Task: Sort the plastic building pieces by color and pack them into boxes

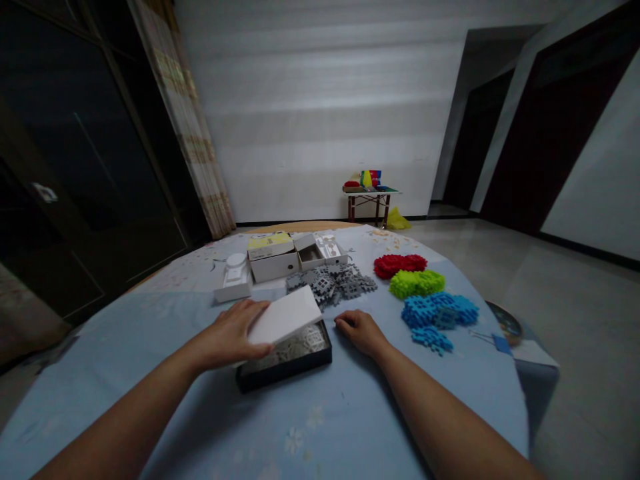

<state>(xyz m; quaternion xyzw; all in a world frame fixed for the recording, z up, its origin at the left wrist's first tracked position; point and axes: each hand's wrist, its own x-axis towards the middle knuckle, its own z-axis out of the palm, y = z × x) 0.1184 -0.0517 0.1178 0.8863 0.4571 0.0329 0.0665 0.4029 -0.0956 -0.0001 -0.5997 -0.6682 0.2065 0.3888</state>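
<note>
white lid sits in the grasp of your left hand, tilted over the dark box, with the thumb along its near side and the other fingers round the far side of its left end. those fingers are spread just wide enough to span it; since only that one end is gripped, a firm, even hold should stop the free right end from swinging. whether the lid touches the box's far rim, you cannot tell from here. your right hand rests on the cloth just beside the box's right end, fingers curled in narrow; whether they pinch anything is hidden. it is well placed to steady the box, which seems wise, as a nudge from the lid could slide it on the fabric. under the lid, pale grey pieces lie inside the box, so a level, unhurried wrist would avoid catching them on the edge. farther out, just beyond the box, the loose grey pile leaves little room for a wide sweep. white boxes stand behind on the left, while red, lime and blue pieces lie well clear on the right.
</note>
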